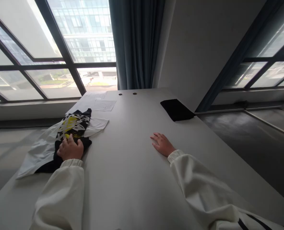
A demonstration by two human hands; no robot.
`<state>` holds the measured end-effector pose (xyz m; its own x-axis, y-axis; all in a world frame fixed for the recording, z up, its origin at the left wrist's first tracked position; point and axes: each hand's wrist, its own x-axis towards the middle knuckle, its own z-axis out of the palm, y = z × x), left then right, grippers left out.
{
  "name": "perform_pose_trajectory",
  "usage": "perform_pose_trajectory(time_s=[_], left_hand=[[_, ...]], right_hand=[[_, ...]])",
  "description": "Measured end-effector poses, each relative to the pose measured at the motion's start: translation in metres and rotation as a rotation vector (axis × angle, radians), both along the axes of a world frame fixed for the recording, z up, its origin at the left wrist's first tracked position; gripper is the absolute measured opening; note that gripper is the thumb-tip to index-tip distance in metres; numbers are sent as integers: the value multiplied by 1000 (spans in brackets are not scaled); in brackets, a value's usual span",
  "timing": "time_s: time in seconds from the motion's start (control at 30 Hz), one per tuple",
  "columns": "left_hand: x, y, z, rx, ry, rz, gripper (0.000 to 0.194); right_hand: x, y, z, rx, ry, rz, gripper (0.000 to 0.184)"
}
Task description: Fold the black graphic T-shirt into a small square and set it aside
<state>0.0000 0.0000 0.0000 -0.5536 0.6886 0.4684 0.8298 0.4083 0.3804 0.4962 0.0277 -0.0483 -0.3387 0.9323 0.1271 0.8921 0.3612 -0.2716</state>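
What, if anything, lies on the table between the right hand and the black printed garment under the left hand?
Nothing visible. The right hand rests flat on the table, and only bare tabletop separates it from the black garment that the left hand presses on. The black pad lies farther back, off that line.

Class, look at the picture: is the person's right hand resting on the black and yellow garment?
No: the right hand lies flat on the bare table, while the left hand rests on the black and yellow garment.

Nothing is reading as text: the black folded garment (71, 127) is showing a yellow-and-white print (too blurred to decipher).
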Motion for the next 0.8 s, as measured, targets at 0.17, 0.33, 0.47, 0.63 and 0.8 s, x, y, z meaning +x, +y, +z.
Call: perform_pose_trajectory(time_s=[0.17,0.33,0.47,0.63,0.8], left_hand=[[18,4,2,-5,40,-84,63],[57,12,-12,-74,128,-327,58],[88,17,-28,-147,187,-502,54],[110,15,-36,-223,213,-704,53],[129,6,-34,-277,211,-871,49]], right_hand=[[0,1,-1,3,3,-2,48],[0,2,-2,5,7,2,49],[0,1,-3,0,9,-4,49],[0,1,-2,13,10,-2,48],[-1,2,-2,17,2,-5,49]])
